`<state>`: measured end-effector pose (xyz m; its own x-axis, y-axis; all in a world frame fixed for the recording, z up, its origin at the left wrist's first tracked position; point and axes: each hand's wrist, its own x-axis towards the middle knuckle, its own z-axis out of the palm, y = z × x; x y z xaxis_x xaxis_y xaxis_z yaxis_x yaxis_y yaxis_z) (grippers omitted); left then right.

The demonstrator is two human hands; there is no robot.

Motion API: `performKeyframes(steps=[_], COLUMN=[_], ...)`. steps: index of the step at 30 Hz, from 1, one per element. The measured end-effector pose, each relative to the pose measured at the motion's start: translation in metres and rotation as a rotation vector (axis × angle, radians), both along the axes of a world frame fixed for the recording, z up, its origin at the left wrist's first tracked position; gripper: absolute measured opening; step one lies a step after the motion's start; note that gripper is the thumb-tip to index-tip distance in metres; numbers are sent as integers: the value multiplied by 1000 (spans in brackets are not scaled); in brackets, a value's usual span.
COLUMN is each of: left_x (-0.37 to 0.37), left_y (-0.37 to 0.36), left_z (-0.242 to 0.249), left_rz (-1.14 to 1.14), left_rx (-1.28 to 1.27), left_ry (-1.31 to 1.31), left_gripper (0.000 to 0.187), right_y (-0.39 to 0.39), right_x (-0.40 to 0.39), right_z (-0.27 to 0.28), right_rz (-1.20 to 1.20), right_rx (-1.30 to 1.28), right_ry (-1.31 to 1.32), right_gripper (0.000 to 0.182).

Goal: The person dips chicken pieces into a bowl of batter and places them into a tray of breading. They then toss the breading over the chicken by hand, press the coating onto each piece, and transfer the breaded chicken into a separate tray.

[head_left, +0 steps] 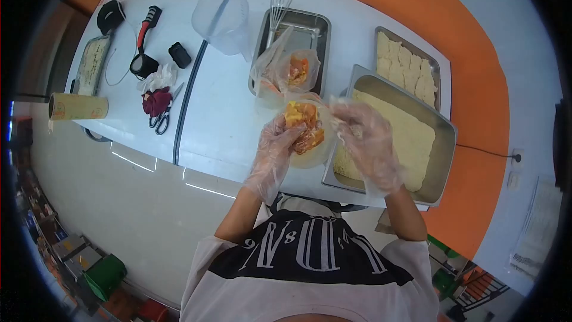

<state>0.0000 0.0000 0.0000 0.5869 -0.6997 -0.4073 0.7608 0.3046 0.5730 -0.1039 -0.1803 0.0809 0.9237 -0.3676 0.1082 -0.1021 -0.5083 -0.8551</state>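
In the middle of the head view, my left hand (275, 149), in a clear plastic glove, is closed around a glossy orange-yellow piece of food (305, 136). Its exact kind I cannot make out. My right hand (364, 134), gloved too, is just right of it, over the near tray's left side. Motion blurs its fingers, so their grip does not show. A clear plastic bag (268, 70) with more orange food (298, 70) rests on a metal tray (325, 30) beyond my hands. Something round and pale (304, 160) lies beneath the held food.
A deep metal tray (444, 167) holds a pale, flat layer; another tray (438, 77) behind holds pale strips. A whisk (280, 3) and clear jug (217, 24) stand farther back. Scissors (161, 120), a dark red cloth (156, 102) and a film roll (77, 107) lie left.
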Motion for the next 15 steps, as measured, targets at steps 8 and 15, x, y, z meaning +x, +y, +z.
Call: performKeyframes(steps=[8,15], left_x=[-9,-11], left_y=[6,10], left_z=[-12,-11], left_rz=[-288,-370], left_rx=[260,303], left_ry=[-422,-590], left_gripper=[32,31], right_y=[-30,-24], right_x=[31,16], right_z=[6,11], right_rz=[438,461], right_rx=[117,-155], right_ry=[207,58], right_gripper=[32,25])
